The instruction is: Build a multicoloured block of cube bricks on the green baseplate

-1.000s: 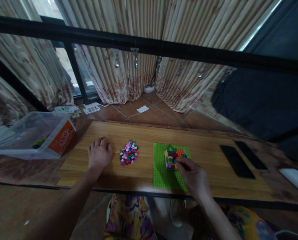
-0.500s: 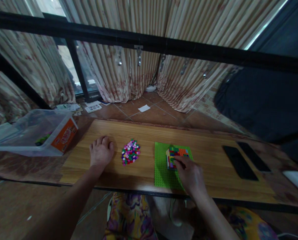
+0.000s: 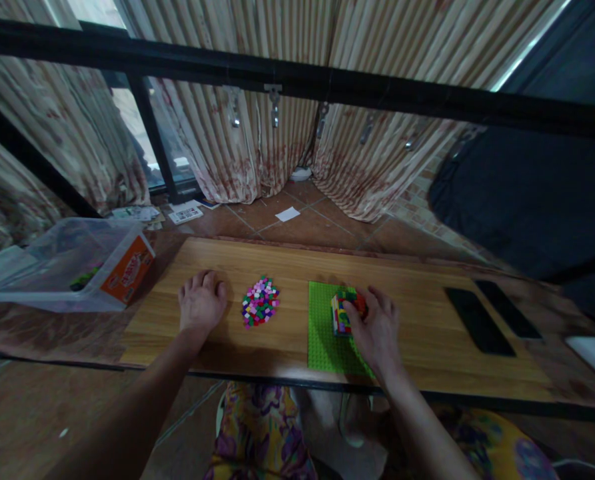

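Observation:
On the green studded baseplate (image 3: pixel 322 347) sits a small block of stacked toy bricks (image 3: pixel 342 313) in many colours, with red and green on top and white and yellow at the left side. My right hand (image 3: pixel 378 333) is wrapped round its right part, thumb at the near side and fingers over the far side; much of the block is hidden beneath it. My left hand (image 3: pixel 202 303) lies flat on the wooden board, fingers stretched out, holding nothing. Between the hands is a pile of small loose bricks (image 3: pixel 260 302), pink, white, green, red and purple.
A clear plastic bin (image 3: pixel 67 267) with an orange label stands at the left. Two dark phone-like slabs (image 3: pixel 480 321) lie on the right of the wooden board (image 3: pixel 287 267). A black metal bar (image 3: pixel 297 70) crosses above, before striped curtains.
My right hand has gone from a pinch at the block's top to fingers spread around its right side. My left hand has stayed in place.

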A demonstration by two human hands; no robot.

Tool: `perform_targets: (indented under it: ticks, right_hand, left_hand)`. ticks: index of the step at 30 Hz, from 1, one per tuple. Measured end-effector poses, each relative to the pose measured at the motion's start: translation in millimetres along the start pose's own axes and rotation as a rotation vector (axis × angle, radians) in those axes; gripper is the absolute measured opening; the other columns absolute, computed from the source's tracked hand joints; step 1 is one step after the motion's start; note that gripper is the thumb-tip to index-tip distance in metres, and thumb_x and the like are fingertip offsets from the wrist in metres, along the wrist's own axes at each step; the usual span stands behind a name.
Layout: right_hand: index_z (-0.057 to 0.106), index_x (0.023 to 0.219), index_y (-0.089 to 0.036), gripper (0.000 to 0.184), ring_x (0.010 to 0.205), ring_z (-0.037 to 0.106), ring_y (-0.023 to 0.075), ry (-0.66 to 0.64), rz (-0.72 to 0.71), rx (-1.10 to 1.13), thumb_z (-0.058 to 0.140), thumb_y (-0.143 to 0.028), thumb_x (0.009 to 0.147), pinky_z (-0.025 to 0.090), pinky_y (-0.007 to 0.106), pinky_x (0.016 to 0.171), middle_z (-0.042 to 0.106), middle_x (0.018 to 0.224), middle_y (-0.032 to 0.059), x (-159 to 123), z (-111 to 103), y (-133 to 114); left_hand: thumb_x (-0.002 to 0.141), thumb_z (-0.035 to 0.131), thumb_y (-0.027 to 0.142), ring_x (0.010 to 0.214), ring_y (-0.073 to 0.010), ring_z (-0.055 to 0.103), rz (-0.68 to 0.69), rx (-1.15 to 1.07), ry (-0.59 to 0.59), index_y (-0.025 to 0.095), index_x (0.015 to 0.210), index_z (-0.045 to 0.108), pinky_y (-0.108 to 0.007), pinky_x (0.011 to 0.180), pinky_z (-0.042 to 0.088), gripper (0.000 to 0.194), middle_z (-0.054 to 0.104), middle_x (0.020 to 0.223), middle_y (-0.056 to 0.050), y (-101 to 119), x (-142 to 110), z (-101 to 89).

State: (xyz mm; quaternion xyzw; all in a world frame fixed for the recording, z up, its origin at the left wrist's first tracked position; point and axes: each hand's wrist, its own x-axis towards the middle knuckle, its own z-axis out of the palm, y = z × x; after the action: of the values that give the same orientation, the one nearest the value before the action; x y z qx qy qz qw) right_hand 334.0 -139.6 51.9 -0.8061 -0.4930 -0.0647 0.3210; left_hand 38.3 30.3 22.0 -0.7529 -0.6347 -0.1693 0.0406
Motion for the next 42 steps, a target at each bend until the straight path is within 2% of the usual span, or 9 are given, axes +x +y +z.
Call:
perform_targets:
  ticks: [5,15,20,25,31,36,39,42]
  right_hand:
    - [0.061,0.12,-0.016,0.05,0.122,0.042,0.0333,-0.023,0.062,0.035,0.046,-0.052,0.089,0.036,0.053,0.099,0.05,0.13,0.0191,-6.7,8.8,3.7]
    - [0.058,0.124,-0.016,0.055,0.127,0.04,0.0344,-0.073,0.124,0.087,0.045,-0.056,0.089,0.035,0.054,0.102,0.045,0.137,0.0199,-7.6,8.3,2.0]
    - [0.06,0.12,-0.015,0.055,0.128,0.041,0.0322,-0.095,0.104,0.147,0.037,-0.057,0.091,0.034,0.052,0.104,0.048,0.132,0.0193,-3.4,6.1,5.4]
    - [0.055,0.127,-0.017,0.06,0.128,0.039,0.035,-0.107,0.099,0.06,0.046,-0.06,0.086,0.036,0.055,0.101,0.043,0.138,0.0199,-7.2,5.5,1.5]
    - [0.055,0.128,-0.018,0.059,0.127,0.04,0.0349,-0.069,0.085,0.055,0.048,-0.059,0.086,0.036,0.055,0.1,0.043,0.138,0.0199,-10.0,11.5,4.0]
    - [0.055,0.127,-0.019,0.06,0.123,0.043,0.0353,-0.105,0.076,0.045,0.046,-0.062,0.086,0.037,0.056,0.098,0.044,0.136,0.0186,-8.4,8.5,7.8]
    - [0.058,0.126,-0.019,0.059,0.124,0.042,0.0372,-0.043,0.044,-0.025,0.043,-0.061,0.087,0.035,0.059,0.099,0.045,0.137,0.0179,-8.0,-2.7,-5.2]
    - [0.063,0.12,-0.021,0.047,0.124,0.042,0.0339,0.025,-0.108,-0.001,0.04,-0.051,0.092,0.033,0.053,0.103,0.049,0.135,0.0144,-6.9,-7.6,-34.9]
  left_hand:
    - [0.089,0.04,0.035,0.113,-0.0344,0.051,-0.011,-0.025,-0.01,0.016,0.123,0.058,-0.049,0.095,0.038,0.043,0.058,0.129,-0.014,0.6,0.0,-0.5]
    - [0.089,0.039,0.035,0.112,-0.0337,0.052,-0.003,-0.015,0.002,0.015,0.122,0.058,-0.047,0.093,0.039,0.043,0.058,0.127,-0.014,-0.4,-0.4,1.3]
    - [0.089,0.039,0.035,0.111,-0.0344,0.052,0.001,-0.007,0.01,0.013,0.121,0.059,-0.048,0.094,0.039,0.043,0.059,0.127,-0.014,0.8,-0.5,0.0]
    - [0.089,0.04,0.035,0.113,-0.0338,0.051,-0.001,-0.022,0.007,0.014,0.122,0.058,-0.048,0.095,0.038,0.044,0.059,0.127,-0.014,0.7,-0.5,0.3]
    - [0.089,0.041,0.034,0.114,-0.0326,0.051,-0.019,-0.036,-0.013,0.016,0.123,0.058,-0.047,0.096,0.037,0.042,0.058,0.127,-0.015,1.3,-1.7,-1.0]
    - [0.089,0.042,0.033,0.114,-0.0324,0.051,-0.014,-0.045,-0.003,0.015,0.122,0.059,-0.047,0.096,0.037,0.041,0.058,0.127,-0.014,1.7,-3.1,-1.2]
    - [0.089,0.042,0.033,0.114,-0.0321,0.051,-0.015,-0.053,0.007,0.015,0.122,0.059,-0.047,0.097,0.037,0.041,0.058,0.128,-0.014,1.2,-3.2,0.1]
    - [0.089,0.042,0.033,0.115,-0.0321,0.051,-0.013,-0.068,0.001,0.015,0.122,0.059,-0.047,0.097,0.037,0.041,0.058,0.128,-0.015,0.6,-3.1,0.9]
